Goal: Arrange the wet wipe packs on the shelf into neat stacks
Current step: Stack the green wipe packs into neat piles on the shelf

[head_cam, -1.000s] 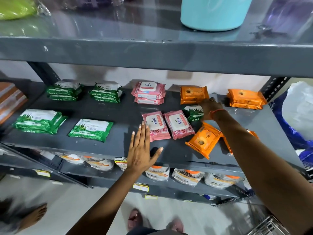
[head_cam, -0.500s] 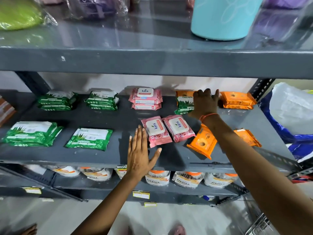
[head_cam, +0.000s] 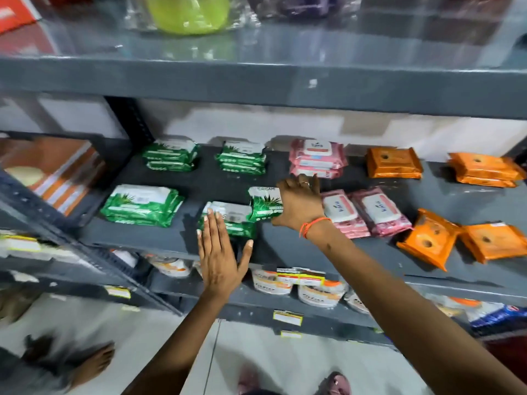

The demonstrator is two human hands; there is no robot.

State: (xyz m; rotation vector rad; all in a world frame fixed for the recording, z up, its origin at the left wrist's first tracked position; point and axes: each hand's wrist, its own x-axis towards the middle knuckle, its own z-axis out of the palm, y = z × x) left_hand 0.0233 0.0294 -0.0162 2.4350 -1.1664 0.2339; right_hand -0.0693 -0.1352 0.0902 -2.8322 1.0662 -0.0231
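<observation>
My right hand (head_cam: 299, 205) grips a green wet wipe pack (head_cam: 263, 205), held tilted just above another green pack (head_cam: 229, 219) lying near the front of the grey shelf (head_cam: 285, 249). My left hand (head_cam: 221, 256) is open and flat, fingertips touching that lying pack's front edge. Green stacks sit at the back left (head_cam: 170, 153), back middle (head_cam: 242, 156) and front left (head_cam: 142, 205). A pink stack (head_cam: 316, 156) stands at the back, with two loose pink packs (head_cam: 365, 212) to the right of my right hand. Orange packs lie at the back (head_cam: 393, 163) and front right (head_cam: 427, 240).
A grey shelf board overhangs above, with a green-yellow item (head_cam: 191, 12) on it. The lower shelf holds white pouches (head_cam: 319, 292) with price labels. A bare foot (head_cam: 91, 363) stands on the floor at the left, and pink sandals (head_cam: 336, 384) show below.
My right hand has carried the green pack from beside the orange stack at the back leftward to above the front green pack. My left hand has shifted left onto that pack's edge. The view has swung left.
</observation>
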